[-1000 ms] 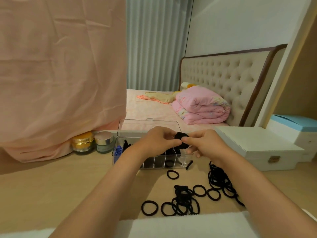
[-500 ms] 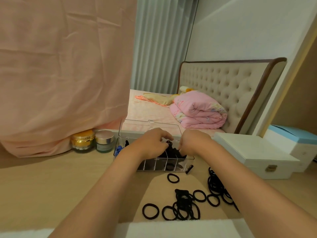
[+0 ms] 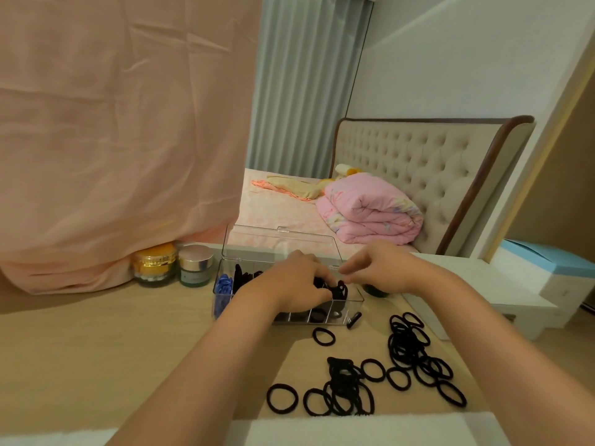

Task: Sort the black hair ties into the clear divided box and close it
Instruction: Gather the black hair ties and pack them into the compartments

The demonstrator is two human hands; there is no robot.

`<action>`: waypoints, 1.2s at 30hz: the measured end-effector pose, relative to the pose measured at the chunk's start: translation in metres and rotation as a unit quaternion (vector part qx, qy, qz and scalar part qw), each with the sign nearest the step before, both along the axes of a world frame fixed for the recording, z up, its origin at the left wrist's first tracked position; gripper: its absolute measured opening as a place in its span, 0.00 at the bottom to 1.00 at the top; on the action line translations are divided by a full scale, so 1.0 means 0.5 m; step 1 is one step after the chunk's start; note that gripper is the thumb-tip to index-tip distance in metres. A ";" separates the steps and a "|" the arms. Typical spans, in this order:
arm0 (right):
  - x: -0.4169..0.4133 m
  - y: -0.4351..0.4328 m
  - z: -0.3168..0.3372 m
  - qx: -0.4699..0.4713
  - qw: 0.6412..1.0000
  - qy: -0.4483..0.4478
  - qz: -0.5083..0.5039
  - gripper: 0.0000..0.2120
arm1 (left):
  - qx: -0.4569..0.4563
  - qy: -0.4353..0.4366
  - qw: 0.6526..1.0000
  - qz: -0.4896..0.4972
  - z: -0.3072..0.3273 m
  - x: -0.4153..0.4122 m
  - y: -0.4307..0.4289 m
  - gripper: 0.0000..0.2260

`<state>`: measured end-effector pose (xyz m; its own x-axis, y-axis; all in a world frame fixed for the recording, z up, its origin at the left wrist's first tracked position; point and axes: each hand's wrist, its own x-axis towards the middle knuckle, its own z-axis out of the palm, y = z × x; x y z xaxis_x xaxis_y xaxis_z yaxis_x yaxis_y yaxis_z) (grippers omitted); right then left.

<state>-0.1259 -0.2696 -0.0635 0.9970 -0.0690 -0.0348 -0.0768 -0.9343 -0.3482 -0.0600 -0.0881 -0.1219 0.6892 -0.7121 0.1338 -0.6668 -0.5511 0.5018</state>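
Over the clear box, left hand fingers pinch a tie bunch, probably soft and springy; right hand grip unclear. Grab loops anywhere.

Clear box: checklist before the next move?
1. Lid open, upright behind the clear box: ok.
2. Bundle of ties over the box's right end, gripped by the left hand: ok.
3. Bundle seated in a compartment: cannot tell, the hands hide it.
4. Right hand free: cannot tell; its fingers are at the bundle.
5. Loose ties all sorted: not ok, many lie on the table.
6. Ready to close: not ok.
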 end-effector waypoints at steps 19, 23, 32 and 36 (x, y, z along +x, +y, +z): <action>-0.012 0.029 -0.044 -0.083 0.995 -0.041 0.040 0.16 | 0.098 -0.101 0.990 0.024 0.003 0.012 0.012 0.19; -0.015 0.027 -0.032 -0.041 0.996 -0.074 0.015 0.18 | 0.132 -0.125 0.983 0.014 -0.004 0.005 0.003 0.20; -0.011 0.040 -0.084 -0.163 0.983 -0.013 0.087 0.32 | 0.030 -0.061 0.996 0.056 0.022 0.000 0.013 0.17; -0.023 0.025 -0.061 -0.023 0.998 -0.045 0.037 0.24 | 0.010 -0.080 0.995 0.065 0.035 -0.004 0.017 0.15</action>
